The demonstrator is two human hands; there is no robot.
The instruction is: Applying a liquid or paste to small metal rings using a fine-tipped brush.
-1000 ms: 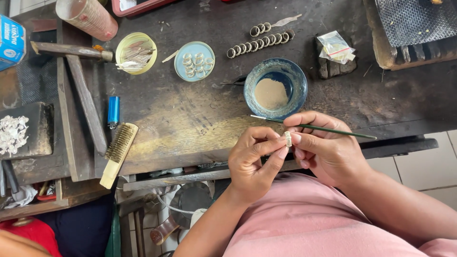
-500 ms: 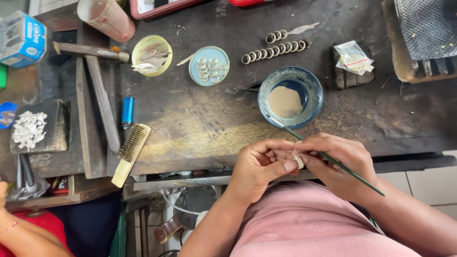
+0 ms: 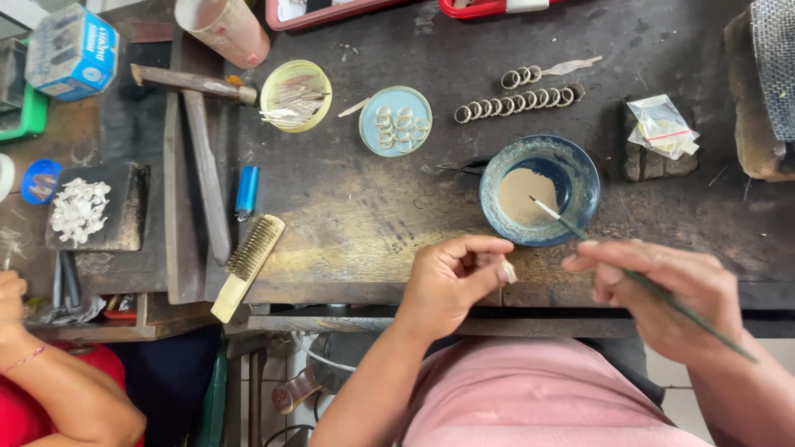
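Left hand [image 3: 451,285] was closed, thumb and fingertips pinching a small pale ring-like metal piece [image 3: 508,271] at the near edge of the dark, worn wooden desk [image 3: 364,207]. Right hand [image 3: 667,294] was closed in a pen grip on a thin green-handled brush [image 3: 629,277]. The brush ran up and left from the hand; its pale tip lay over the blue ceramic bowl [image 3: 540,190], above the tan paste inside. Whether the tip touched the paste could not be told. The two hands were near each other but apart.

Behind the bowl: a row of small metal rings [image 3: 513,104] laid side by side, and a round pale-blue lid [image 3: 395,121] holding more rings. Left of that, a yellow round lid [image 3: 296,95] with thin metal strips. Further left, a wooden-handled wire brush [image 3: 247,266], a blue lighter [image 3: 247,190], and a hammer [image 3: 199,149]. A small clear plastic bag [image 3: 661,126] lay right of the bowl. Another person's arm [image 3: 50,389], in a red garment, showed at lower left.
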